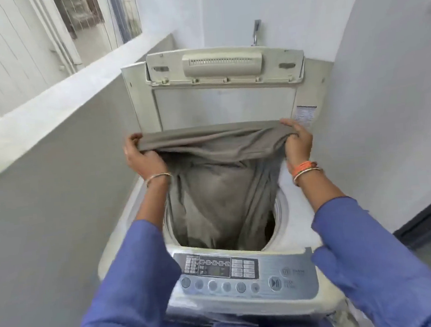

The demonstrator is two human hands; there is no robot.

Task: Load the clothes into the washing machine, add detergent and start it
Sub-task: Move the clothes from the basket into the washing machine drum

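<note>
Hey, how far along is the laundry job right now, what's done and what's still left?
Done: the washing machine's lid stands open. In hand: the left hand and right hand each grip the top edge of a grey-brown garment, whose lower part already hangs into the drum. Left: letting it drop in, adding detergent (none in view), closing the lid and pressing start on the control panel.
</note>
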